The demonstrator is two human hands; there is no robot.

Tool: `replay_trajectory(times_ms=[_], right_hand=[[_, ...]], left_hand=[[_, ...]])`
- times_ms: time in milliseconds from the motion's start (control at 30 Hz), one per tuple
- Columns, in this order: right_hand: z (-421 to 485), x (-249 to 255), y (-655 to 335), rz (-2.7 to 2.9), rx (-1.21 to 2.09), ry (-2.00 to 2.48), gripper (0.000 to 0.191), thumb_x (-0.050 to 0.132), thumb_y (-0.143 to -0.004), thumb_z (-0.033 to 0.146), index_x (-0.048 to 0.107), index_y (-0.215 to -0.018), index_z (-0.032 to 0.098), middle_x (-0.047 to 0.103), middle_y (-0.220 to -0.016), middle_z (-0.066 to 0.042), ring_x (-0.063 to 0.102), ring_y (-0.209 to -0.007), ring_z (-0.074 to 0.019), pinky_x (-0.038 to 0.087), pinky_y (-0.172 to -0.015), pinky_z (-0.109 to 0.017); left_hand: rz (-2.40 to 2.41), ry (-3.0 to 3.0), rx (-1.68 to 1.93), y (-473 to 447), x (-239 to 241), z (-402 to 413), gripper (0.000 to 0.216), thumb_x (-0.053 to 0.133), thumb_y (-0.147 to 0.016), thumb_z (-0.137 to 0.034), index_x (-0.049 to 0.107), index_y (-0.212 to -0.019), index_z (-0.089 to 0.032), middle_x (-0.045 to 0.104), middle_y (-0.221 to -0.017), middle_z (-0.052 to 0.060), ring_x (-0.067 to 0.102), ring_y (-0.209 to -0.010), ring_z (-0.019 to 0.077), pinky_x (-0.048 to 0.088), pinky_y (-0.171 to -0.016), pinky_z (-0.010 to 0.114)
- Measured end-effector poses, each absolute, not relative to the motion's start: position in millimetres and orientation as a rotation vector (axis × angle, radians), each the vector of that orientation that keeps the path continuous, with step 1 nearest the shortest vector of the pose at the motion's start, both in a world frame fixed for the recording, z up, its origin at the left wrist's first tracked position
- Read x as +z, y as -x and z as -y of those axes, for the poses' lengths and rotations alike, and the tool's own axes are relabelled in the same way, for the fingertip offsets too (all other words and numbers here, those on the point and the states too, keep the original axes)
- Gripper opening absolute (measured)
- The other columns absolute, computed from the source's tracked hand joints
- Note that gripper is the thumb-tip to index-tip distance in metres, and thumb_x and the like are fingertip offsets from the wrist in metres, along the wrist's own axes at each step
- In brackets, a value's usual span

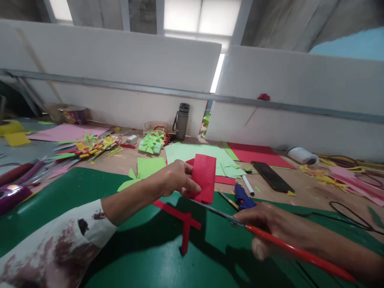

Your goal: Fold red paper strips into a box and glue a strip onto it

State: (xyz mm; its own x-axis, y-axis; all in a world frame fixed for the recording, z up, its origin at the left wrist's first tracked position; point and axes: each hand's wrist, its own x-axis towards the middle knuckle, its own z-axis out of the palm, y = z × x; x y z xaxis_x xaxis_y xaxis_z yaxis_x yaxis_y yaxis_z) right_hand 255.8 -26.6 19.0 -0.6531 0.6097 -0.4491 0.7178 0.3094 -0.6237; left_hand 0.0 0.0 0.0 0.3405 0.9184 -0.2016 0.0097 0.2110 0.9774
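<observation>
From my head camera, the red paper stands nearly upright before me, a smooth, matte oblong with a flat face and crisp edges, above the glossy green mat. Narrow red strips lie crossed on the mat below it. Behind spreads a thin pale green sheet, and a blue plastic glue gun sits near my right hand.

My left hand has its fingers pinched together on the paper's left side. My right fingers are curled around the scissors, slim metal blades with a shiny orange-red handle; the blades reach the paper's lower edge, but I cannot tell whether they touch it.
</observation>
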Motion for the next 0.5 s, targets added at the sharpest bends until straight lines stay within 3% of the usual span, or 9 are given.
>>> replay_trajectory(times_ms=[167, 267, 367, 500], right_hand=[[33.5, 18.0, -253.2, -2.541, -0.738, -1.462, 0.042, 0.068, -0.068, 0.042, 0.063, -0.106, 0.025, 0.068, -0.085, -0.004, 0.060, -0.079, -0.0250, 0.040, -0.063, -0.029], [35.7, 4.2, -241.8, -2.538, -0.352, -1.664, 0.038, 0.058, -0.076, 0.031, 0.057, -0.112, 0.021, 0.067, -0.092, -0.010, 0.060, -0.085, -0.0294, 0.041, -0.068, -0.035], [35.6, -15.0, -221.8, -2.613, -0.236, -1.640, 0.036, 0.050, -0.078, 0.021, 0.054, -0.113, 0.017, 0.067, -0.093, -0.013, 0.062, -0.084, -0.0286, 0.041, -0.066, -0.034], [33.1, -33.3, -197.3, -2.702, -0.129, -1.583, 0.024, 0.054, -0.074, 0.020, 0.061, -0.096, 0.016, 0.068, -0.086, -0.013, 0.063, -0.078, -0.0296, 0.037, -0.058, -0.031]], left_hand=[[-1.070, -1.123, 0.974, 5.2, 10.7, -4.3, 0.022, 0.070, -0.050, -0.001, 0.064, -0.068, -0.010, 0.065, -0.059, 0.001, 0.060, -0.053, 0.0131, 0.046, -0.047, 0.023], [-1.058, -1.084, 1.052, 9.5, 16.0, -6.4, 0.028, 0.072, -0.050, -0.003, 0.064, -0.075, -0.010, 0.067, -0.066, 0.003, 0.064, -0.061, 0.0152, 0.052, -0.056, 0.027], [-1.024, -1.068, 1.063, 8.1, 16.9, -4.4, 0.036, 0.076, -0.048, -0.009, 0.064, -0.082, -0.008, 0.068, -0.070, 0.006, 0.066, -0.068, 0.0194, 0.054, -0.062, 0.031], [-0.998, -1.086, 1.035, 0.0, 11.7, 1.2, 0.048, 0.080, -0.044, -0.014, 0.063, -0.088, -0.008, 0.069, -0.072, 0.007, 0.066, -0.069, 0.0210, 0.054, -0.061, 0.030]])
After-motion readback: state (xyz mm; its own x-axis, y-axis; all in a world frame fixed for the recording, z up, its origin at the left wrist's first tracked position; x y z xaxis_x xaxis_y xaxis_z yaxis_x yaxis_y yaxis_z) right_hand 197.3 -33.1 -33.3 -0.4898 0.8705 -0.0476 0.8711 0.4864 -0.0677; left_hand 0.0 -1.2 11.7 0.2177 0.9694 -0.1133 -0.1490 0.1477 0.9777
